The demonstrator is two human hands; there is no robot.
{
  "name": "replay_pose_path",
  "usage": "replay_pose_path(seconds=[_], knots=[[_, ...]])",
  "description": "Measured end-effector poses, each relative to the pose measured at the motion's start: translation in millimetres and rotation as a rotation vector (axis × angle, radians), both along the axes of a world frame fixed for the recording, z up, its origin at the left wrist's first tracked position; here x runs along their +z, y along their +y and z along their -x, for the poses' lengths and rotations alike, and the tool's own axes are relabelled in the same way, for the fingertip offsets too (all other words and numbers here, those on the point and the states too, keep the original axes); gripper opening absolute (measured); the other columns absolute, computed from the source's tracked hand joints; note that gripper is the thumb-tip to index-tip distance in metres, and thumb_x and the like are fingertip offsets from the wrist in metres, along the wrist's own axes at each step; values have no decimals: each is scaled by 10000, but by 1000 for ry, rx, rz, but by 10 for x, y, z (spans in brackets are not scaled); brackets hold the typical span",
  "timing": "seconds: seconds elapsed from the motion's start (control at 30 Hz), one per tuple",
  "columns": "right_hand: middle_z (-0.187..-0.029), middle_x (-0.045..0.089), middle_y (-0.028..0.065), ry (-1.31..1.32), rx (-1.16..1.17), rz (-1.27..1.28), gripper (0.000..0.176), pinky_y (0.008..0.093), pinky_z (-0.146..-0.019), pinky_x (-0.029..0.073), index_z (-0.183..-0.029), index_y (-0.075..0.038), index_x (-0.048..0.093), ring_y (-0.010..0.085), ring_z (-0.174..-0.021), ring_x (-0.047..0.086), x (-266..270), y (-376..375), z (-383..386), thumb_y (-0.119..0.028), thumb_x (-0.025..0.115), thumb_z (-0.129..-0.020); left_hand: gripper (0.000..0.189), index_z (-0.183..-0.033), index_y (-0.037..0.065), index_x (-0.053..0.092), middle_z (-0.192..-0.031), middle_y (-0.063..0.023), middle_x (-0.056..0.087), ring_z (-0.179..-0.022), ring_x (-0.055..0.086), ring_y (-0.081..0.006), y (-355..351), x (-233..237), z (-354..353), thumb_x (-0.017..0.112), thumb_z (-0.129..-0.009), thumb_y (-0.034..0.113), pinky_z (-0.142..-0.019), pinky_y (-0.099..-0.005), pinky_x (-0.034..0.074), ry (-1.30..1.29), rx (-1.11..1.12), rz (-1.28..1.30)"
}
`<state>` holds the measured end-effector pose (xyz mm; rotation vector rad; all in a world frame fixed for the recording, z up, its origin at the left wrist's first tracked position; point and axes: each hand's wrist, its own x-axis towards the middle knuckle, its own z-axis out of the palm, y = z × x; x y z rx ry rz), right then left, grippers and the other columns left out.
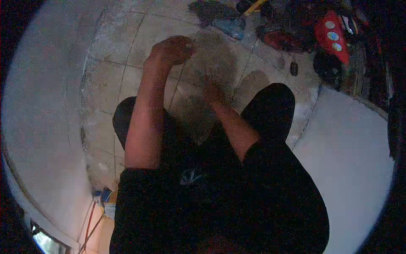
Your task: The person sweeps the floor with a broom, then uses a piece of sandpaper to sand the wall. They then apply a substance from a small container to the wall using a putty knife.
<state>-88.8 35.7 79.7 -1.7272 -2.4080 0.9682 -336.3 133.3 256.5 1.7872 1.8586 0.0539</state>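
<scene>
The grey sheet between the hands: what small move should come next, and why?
Probably lower the left hand level with the right hand: the left grips the grey sheet at its top edge, the right meets it lower, grip blurred, so it seems held unevenly.

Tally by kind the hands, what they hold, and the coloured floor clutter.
Bare hands: 2, left hand, right hand
Grey translucent sheet: 1
Red casing with pale round discs: 1
Blue crumpled cloth: 1
Yellow handle: 1
Total: 6

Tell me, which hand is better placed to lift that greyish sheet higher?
Probably the left. The left hand is closed at the top edge of the sheet with its arm extended. The right hand sits lower, mid-sheet, seemingly steadying it.
</scene>
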Motion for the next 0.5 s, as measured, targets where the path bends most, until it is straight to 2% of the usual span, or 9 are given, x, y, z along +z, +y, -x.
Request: replay_pose_path(seconds=[0.07,0.17,0.23,0.33,0.37,0.5], knots=[[-1196,652,174,17,16,8,472,441,-805,499,-1432,-28,548,304,-961,601,47,53,-13,-270,566,-1027,468,-1370,188,637,-1403,-103,642,-1276,622,-350,-111,152,-102,606,-952,397,-1066,-512,492,19,6,101],[-1171,656,166,34,50,2,475,429,-768,499,-1427,-24,551,288,-917,601,-14,69,-27,-278,573,-1027,418,-1304,174,687,-1352,-120,672,-1236,649,-357,-225,265,-268,616,-931,351,-1028,-508,519,16,50,82],[-1155,659,160,53,58,-3,477,420,-744,499,-1424,-20,552,277,-888,601,-39,57,-77,-283,578,-1027,376,-1194,99,732,-1244,-164,717,-1144,692,-369,-173,330,-397,658,-882,296,-972,-513,545,23,50,87],[-1130,663,152,54,75,30,480,407,-707,500,-1420,-15,555,261,-844,601,-213,400,-353,-291,585,-1028,346,-1085,29,748,-1126,-197,742,-1063,714,-383,-135,291,-729,694,-833,260,-918,-522,563,-51,11,-83],[-1122,664,149,48,71,45,481,403,-695,500,-1418,-14,556,256,-829,601,-114,530,-465,-293,587,-1028,335,-1056,29,753,-1094,-193,743,-1035,721,-374,-226,460,-946,699,-814,255,-891,-517,568,-51,13,-116],[-1089,669,138,8,30,294,487,386,-646,500,-1412,-7,559,234,-770,601,-137,1317,-539,-304,597,-1028,293,-940,32,770,-967,-176,750,-922,748,-339,-236,468,-815,720,-738,237,-785,-499,585,-140,-36,-262]])
